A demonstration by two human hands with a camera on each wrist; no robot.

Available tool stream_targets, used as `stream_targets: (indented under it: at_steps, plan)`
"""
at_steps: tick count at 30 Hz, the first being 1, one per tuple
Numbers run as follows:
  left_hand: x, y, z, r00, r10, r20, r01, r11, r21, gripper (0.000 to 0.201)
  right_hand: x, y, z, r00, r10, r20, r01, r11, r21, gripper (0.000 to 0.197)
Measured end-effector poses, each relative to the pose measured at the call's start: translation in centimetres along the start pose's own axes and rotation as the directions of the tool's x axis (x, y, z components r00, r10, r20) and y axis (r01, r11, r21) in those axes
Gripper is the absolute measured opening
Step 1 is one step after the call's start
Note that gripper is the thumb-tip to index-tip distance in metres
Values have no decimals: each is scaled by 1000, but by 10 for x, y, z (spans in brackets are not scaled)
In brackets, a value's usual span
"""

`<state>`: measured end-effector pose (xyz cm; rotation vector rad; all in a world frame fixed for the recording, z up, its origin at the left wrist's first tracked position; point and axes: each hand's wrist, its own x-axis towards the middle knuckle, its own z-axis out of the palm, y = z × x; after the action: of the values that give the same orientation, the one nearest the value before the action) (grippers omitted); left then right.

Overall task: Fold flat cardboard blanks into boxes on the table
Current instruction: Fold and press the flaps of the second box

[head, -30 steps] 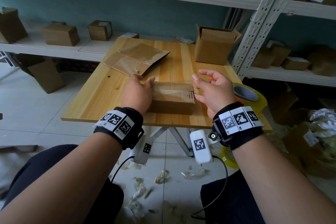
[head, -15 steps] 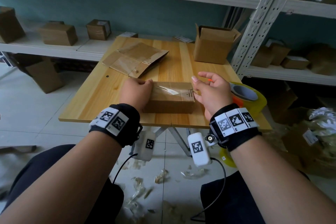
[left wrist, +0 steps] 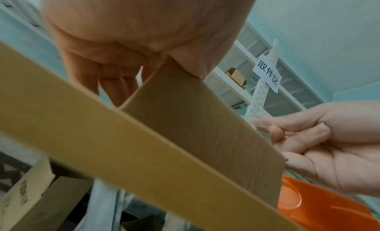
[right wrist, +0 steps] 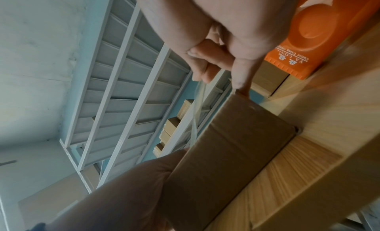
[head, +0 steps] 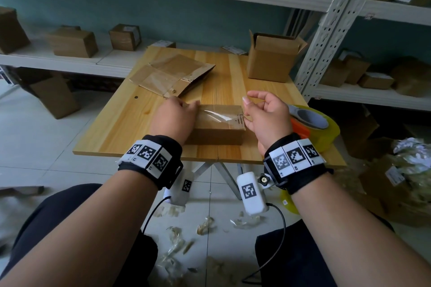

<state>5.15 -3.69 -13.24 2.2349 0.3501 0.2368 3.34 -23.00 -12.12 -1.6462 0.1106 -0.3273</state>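
Two hands work one box at the table's near edge: your left hand presses its end, your right hand pinches clear tape. Orange dispenser reads "YA LONG"; shelf sign reads "取件区".

Parcel storeroom or small packing room: white perforated-steel shelving along a teal wall, its shelves stocked with sealed brown cartons, some bearing white labels; a paper sign with handwritten Chinese characters fixed to a shelf upright; a small wooden table serving as packing bench, with flattened cardboard blanks, an open-topped box and an orange tape dispenser; tape scraps littering the tiled floor
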Motion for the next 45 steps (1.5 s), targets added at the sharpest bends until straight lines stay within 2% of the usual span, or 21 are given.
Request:
stream_targets:
  at_steps: [2, 11, 13, 15, 17, 19, 24, 29, 33, 38, 45]
  plan:
    - [-2, -1, 1, 1000, -6, -5, 6, 1000, 21, 56, 0, 0, 0, 1000, 3, 7, -3, 1000, -10, 13]
    - [-4, 0, 1, 1000, -2, 2, 2, 998, 56, 68, 2, 0, 1, 1000, 1, -11, -2, 998, -65, 12]
    - [-6, 2, 1, 999, 34, -35, -31, 996, 83, 64, 3, 0, 1, 1000, -1, -21, 0, 998, -70, 13]
    - [-9, 4, 3, 988, 123, -89, -111, 986, 125, 54, 5, 0, 0, 999, -24, -32, 21, 996, -90, 16]
    - [-11, 4, 6, 969, 219, -114, -200, 967, 156, 41, 6, -1, -1, 996, -82, -32, 76, 985, -153, 21]
    - [-10, 3, 9, 960, 258, -105, -243, 960, 141, 30, 7, -3, -2, 989, -143, -28, 134, 967, -218, 24]
    - [-3, 1, 12, 986, 142, -85, -140, 990, 33, 28, 1, -15, 0, 960, -276, -48, 244, 907, -343, 26]
    - [-2, 0, 18, 995, 77, -71, -84, 992, -99, 18, -4, -37, 14, 923, -384, -26, 353, 871, -341, 25]
    - [-1, 0, 23, 1000, -9, -30, 1, 964, -266, 28, -4, -61, 24, 914, -401, 67, 398, 848, -351, 25]
    - [-3, 4, 20, 998, -54, 28, 60, 948, -314, 30, -7, -81, 44, 901, -393, 184, 434, 833, -343, 19]
    - [8, -7, 30, 999, -29, 24, 35, 953, -301, 30, -19, -90, 74, 882, -420, 216, 465, 851, -245, 16]
